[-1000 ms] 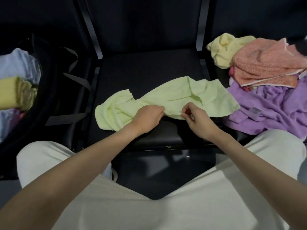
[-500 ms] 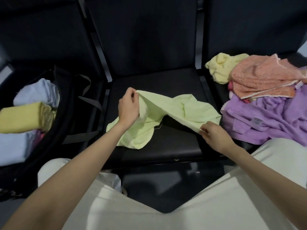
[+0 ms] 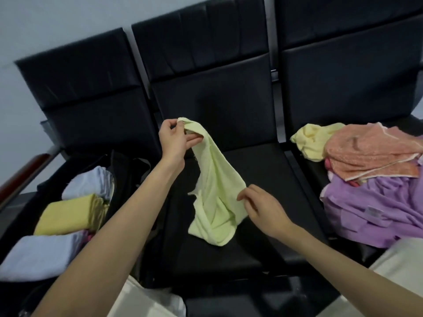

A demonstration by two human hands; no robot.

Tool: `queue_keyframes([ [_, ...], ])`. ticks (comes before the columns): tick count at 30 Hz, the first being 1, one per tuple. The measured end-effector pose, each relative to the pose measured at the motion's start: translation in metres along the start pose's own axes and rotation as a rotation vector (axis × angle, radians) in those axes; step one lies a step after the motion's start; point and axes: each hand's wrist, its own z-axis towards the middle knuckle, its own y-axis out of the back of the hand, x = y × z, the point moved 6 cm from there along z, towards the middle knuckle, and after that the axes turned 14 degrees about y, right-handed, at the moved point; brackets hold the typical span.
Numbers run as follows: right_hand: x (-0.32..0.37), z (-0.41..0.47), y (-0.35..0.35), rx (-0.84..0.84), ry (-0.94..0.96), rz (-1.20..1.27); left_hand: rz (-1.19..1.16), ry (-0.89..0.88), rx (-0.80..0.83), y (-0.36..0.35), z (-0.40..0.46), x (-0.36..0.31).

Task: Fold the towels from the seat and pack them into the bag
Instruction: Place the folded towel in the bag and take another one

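A pale green towel (image 3: 214,195) hangs over the middle black seat (image 3: 263,170), its lower end bunched on the cushion. My left hand (image 3: 176,139) pinches its top corner and holds it up. My right hand (image 3: 263,207) sits at the towel's right edge with fingers loosely spread, touching or just off the cloth. The black bag (image 3: 128,172) stands open on the left seat, holding folded light blue (image 3: 41,255) and yellow (image 3: 68,213) towels.
On the right seat lies a pile of unfolded towels: pale yellow (image 3: 313,139), orange (image 3: 370,152) and purple (image 3: 377,207). Black seat backs rise behind. My light trousers (image 3: 398,266) fill the bottom of the view.
My left hand has lifted the towel's corner up and back, so the cloth now hangs instead of lying spread. My right hand let go of its edge and moved inward.
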Motion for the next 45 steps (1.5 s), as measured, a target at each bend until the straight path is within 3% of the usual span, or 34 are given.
queue_keyframes([
  [4,0.013,0.03,-0.008,-0.04,-0.024,0.094,-0.015,-0.081,0.041,0.002,-0.014,-0.033],
  [10,0.022,0.088,-0.008,-0.058,-0.061,-0.003,-0.037,-0.135,0.087,0.0,-0.028,-0.063],
  [13,0.019,0.109,-0.007,-0.097,-0.074,0.061,-0.043,-0.187,0.088,0.004,-0.031,-0.079],
  [17,0.012,0.116,0.017,-0.193,-0.089,0.16,-0.134,-0.226,-0.038,0.025,-0.029,-0.091],
  [21,0.006,0.108,0.052,-0.303,-0.093,0.322,-0.195,-0.126,-0.217,0.05,-0.015,-0.065],
  [24,-0.009,0.101,0.053,-0.217,-0.137,0.258,-0.196,-0.014,-0.263,0.057,-0.008,-0.026],
  [28,-0.055,0.089,0.026,0.039,-0.359,0.093,-0.107,0.085,-0.226,0.056,-0.005,0.021],
  [29,-0.06,0.085,0.024,0.03,-0.401,0.054,-0.088,0.107,-0.202,0.055,-0.003,0.03],
  [31,-0.056,0.074,0.035,-0.196,-0.4,-0.067,-0.068,0.145,-0.153,0.055,0.002,0.042],
  [33,-0.03,0.063,0.049,-0.494,-0.252,-0.191,-0.034,0.171,-0.117,0.056,0.008,0.051],
  [35,-0.005,0.051,0.042,-0.554,-0.061,-0.224,0.012,0.187,-0.09,0.058,0.013,0.059],
  [38,0.011,0.032,-0.009,-0.244,0.057,-0.155,0.072,0.206,-0.073,0.064,0.016,0.073],
  [41,0.013,0.009,-0.075,0.167,-0.036,-0.099,0.106,0.212,-0.06,0.073,0.017,0.087],
  [45,0.02,0.004,-0.127,0.369,-0.193,-0.119,0.126,0.233,-0.05,0.084,0.02,0.102],
])
